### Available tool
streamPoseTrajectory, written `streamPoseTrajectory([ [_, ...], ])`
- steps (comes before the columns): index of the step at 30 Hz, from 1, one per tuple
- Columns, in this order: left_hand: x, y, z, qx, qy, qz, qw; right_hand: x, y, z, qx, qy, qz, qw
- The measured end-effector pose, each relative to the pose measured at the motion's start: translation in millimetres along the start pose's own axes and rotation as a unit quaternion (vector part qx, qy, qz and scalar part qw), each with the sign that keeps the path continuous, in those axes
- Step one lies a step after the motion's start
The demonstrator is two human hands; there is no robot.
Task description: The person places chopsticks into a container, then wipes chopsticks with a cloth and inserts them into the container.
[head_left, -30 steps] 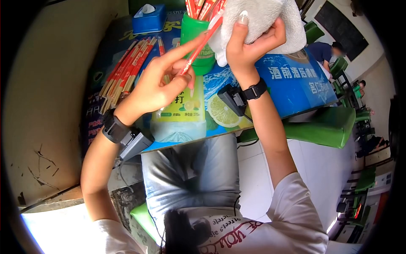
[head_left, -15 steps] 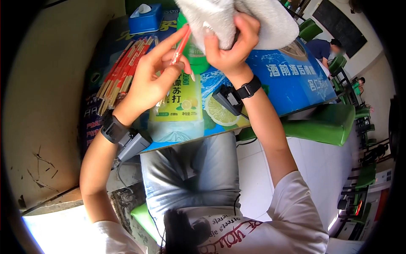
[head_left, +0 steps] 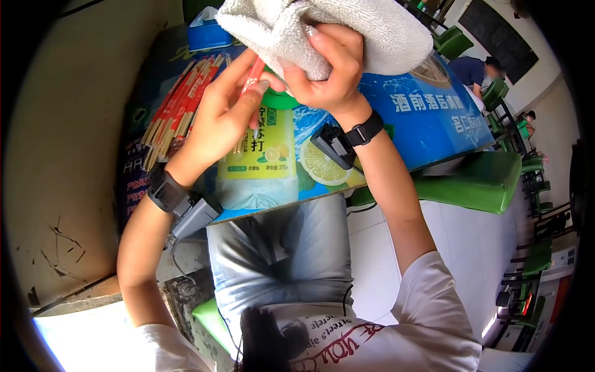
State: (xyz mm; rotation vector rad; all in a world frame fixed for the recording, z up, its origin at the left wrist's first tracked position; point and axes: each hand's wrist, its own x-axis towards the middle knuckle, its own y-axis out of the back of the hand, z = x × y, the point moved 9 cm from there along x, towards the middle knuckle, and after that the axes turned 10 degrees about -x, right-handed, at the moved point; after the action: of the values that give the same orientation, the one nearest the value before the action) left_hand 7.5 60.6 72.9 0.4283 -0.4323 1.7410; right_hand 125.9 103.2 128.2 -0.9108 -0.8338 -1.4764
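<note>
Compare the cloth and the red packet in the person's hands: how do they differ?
The cloth is greyish white, while the red packet is named for its colour. The cloth is broad and bunched; the red packet is narrow and straight. The right hand grips the cloth; the left hand pinches the red packet. Both are held over the table.

The towel [head_left: 334, 12] at twelve o'clock is rough, matt cloth — the chopsticks [head_left: 162, 137] at ten, wood in glossy wrappers [head_left: 188, 102]. The tissue box [head_left: 209, 38] at eleven looks like smooth plastic; the chair [head_left: 468, 183] at three, glossy.
</note>
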Motion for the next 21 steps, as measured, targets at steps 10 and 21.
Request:
streamPoseTrajectory([
  [10, -3.6, -17.8, -7.4, 0.024, 0.083, -0.080, 0.993, -29.5, 6.8, 64.2, 0.020, -0.177, 0.088, 0.980],
  [21, -0.2, -10.8, -13.2, -0.015, 0.075, -0.066, 0.995, -1.2, 5.7, 13.2, -0.039, -0.006, 0.010, 0.999],
])
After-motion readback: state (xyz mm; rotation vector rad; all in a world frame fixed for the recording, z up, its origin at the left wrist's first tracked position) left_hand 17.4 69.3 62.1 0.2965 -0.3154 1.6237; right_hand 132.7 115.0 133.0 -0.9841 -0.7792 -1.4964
